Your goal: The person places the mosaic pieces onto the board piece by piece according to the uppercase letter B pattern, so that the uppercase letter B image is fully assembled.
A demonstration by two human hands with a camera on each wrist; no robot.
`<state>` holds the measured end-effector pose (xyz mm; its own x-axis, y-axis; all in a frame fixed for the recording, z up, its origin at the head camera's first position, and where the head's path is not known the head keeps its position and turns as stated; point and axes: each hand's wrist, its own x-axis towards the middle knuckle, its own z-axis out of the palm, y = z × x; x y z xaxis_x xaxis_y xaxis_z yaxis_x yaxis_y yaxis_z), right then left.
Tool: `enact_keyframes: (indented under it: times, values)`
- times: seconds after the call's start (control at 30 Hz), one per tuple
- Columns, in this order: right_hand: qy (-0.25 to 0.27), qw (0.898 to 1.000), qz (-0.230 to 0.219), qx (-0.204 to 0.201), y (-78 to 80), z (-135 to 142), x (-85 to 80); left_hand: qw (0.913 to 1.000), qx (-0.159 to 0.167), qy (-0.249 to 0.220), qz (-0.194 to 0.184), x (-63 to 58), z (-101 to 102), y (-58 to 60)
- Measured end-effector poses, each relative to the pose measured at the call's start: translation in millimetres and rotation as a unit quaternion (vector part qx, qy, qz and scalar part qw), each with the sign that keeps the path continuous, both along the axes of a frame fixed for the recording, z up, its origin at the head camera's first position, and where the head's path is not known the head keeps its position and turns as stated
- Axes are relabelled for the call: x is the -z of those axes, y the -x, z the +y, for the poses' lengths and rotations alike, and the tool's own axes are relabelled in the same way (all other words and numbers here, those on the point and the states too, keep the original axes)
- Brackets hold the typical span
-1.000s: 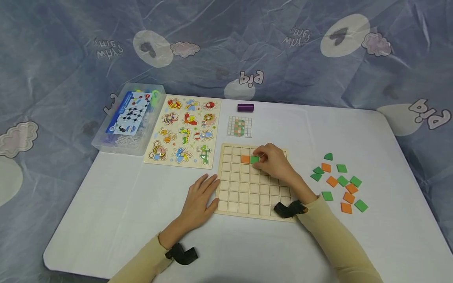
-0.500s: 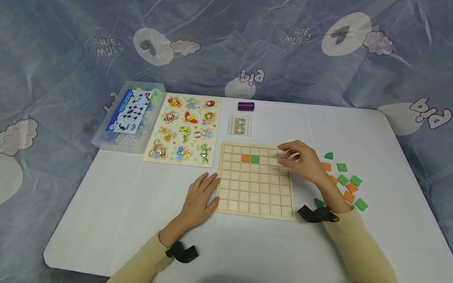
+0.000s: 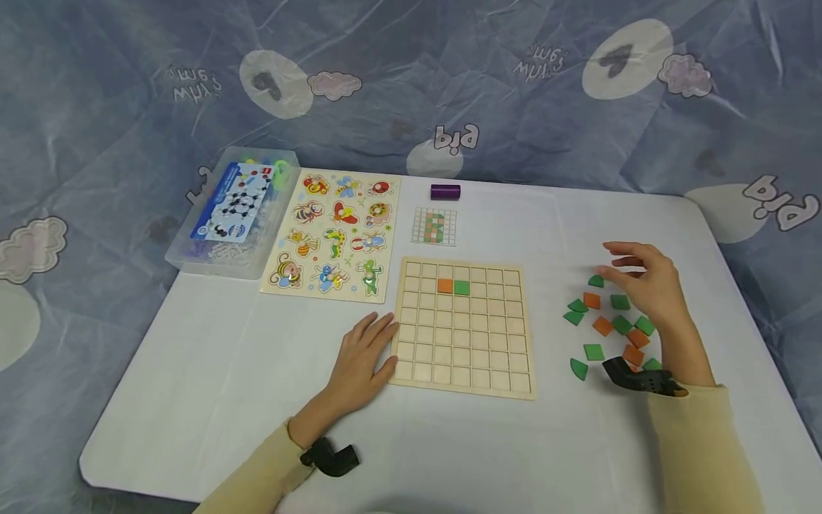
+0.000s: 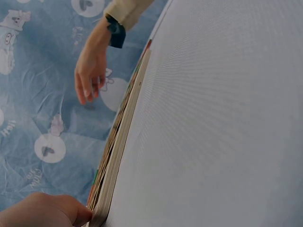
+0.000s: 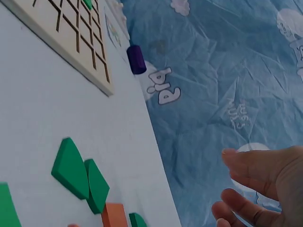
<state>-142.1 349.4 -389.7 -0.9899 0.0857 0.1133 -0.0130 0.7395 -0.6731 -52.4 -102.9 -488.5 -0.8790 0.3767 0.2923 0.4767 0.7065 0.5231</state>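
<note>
A wooden grid board (image 3: pixel 462 328) lies flat on the table. One orange square tile (image 3: pixel 445 285) and one green square tile (image 3: pixel 462 288) sit side by side in its second row from the far edge. My left hand (image 3: pixel 361 368) rests at the board's left edge, fingers extended with the tips on the rim. Over the loose pieces at the right, my right hand (image 3: pixel 651 282) hovers with thumb and fingers apart, nothing between them. Its thumb tip overlaps a green rounded piece (image 3: pixel 596 281) in the head view. The right wrist view shows green curved-edge pieces (image 5: pixel 71 169) below the hand.
Several green and orange pieces (image 3: pixel 602 326) lie scattered right of the board. A small pattern card (image 3: pixel 434 227) and a purple cylinder (image 3: pixel 445 192) are behind it. An insect puzzle board (image 3: pixel 330 239) and a clear plastic box (image 3: pixel 234 214) stand at the back left.
My right hand has let go of the green square tile on the board and moved right, over the loose pieces. My left hand has stayed at the board's edge.
</note>
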Motion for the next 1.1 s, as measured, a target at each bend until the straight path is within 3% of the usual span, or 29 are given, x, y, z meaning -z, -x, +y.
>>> enact_keyframes:
  times: [0.3,0.63,0.87,1.1]
  values:
    - [0.017,0.996,-0.087,0.03,11.3,24,21.8,1.0,-0.002,-0.009,0.003,2.5,0,-2.5]
    - [0.059,0.989,-0.135,0.026,18.4,36,41.6,1.0,0.001,-0.005,0.004,3.4,0,-1.5]
    - [0.081,0.987,-0.14,0.025,18.1,41,50.7,0.9999,0.001,-0.005,0.012,0.7,0,-0.7]
    - [0.069,0.99,-0.125,0.008,18.1,43,55.8,1.0,0.0,-0.004,0.008,1.0,0,0.2]
